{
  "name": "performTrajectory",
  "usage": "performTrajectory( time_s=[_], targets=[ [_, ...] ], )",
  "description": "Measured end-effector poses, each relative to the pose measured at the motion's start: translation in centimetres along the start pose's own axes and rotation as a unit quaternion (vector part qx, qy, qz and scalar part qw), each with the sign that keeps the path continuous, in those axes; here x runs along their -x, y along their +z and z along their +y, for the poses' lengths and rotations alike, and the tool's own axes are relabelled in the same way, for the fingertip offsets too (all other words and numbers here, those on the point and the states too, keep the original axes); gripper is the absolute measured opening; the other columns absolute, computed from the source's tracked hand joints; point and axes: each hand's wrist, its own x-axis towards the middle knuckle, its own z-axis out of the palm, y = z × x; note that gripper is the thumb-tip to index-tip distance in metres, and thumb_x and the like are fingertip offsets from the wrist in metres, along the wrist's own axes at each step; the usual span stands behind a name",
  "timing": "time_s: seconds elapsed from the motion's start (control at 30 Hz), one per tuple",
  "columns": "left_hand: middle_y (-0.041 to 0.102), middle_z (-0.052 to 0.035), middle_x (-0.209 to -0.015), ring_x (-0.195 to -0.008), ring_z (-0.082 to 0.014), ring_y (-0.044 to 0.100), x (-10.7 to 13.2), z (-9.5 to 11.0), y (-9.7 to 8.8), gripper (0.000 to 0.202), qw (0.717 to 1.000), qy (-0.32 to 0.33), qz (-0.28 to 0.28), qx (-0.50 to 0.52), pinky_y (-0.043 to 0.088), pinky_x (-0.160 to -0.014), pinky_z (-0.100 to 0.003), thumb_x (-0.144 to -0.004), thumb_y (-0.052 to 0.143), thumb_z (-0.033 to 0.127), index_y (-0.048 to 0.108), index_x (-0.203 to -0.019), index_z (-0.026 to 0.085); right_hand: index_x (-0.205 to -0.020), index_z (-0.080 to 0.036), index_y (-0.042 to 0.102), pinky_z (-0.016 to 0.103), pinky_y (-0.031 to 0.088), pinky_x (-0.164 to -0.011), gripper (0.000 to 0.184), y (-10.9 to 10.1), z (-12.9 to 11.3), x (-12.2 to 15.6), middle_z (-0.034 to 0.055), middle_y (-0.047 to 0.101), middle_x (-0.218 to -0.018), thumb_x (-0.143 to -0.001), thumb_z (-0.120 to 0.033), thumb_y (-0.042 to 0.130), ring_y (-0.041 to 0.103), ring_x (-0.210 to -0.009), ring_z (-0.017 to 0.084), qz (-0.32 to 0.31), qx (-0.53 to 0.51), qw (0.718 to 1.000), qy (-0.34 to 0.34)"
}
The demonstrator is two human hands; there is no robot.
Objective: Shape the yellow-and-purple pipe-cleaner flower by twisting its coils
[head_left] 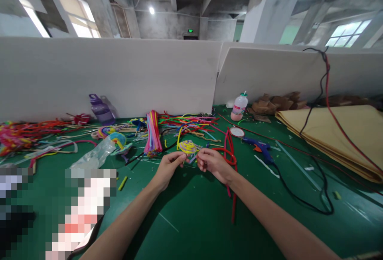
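A yellow and purple spiral of coiled pipe cleaner (pixel 188 146) is held up just above the green table. My left hand (pixel 171 166) pinches its lower left edge between thumb and fingertips. At its right side, my right hand (pixel 214 163) is closed, with the fingertips at the coil's edge; a short purple strand shows between the hands. The exact grip of the right fingers is partly hidden. Behind my left hand lies a thick bundle of pink and purple pipe cleaners (pixel 153 134). Red pipe cleaners (pixel 229 154) lie by my right wrist.
To the right are a blue glue gun (pixel 259 147) with a black cord and a stack of yellowish paper sheets (pixel 332 132). At the back stand a purple bottle (pixel 101 109) and a pink-filled bottle (pixel 239 107). A plastic bag (pixel 95 156) with coiled pieces lies left. A white partition (pixel 119 76) bounds the table.
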Motion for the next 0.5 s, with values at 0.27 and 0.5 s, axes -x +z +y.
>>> performTrajectory(
  time_s=[0.27,0.5],
  targets=[
    [0.060,-0.0009,-0.063,-0.059,-0.0118,0.047,-0.16,-0.33,-0.21,0.022,1.000,0.016,0.023,0.008,0.035,-0.058,-0.023,-0.073,0.063,0.036,0.070,-0.075,0.016,-0.077,-0.015,0.056,0.022,0.030,-0.048,0.023,-0.03,-0.05,0.05,-0.0021,0.050,-0.060,-0.074,-0.037,0.063,0.048,-0.054,0.009,-0.003,-0.003,1.000,0.002],
    [0.056,0.0004,-0.059,-0.060,-0.0121,0.046,0.00,-0.42,-0.12,0.023,0.999,0.022,-0.020,-0.027,0.034,-0.059,-0.023,-0.077,0.059,0.035,0.068,-0.074,0.014,-0.074,-0.016,0.055,0.023,0.030,-0.049,0.023,0.02,-0.07,0.04,-0.0024,0.049,-0.060,-0.074,-0.037,0.064,0.048,-0.053,0.009,-0.012,-0.010,1.000,0.002]
  ],
)
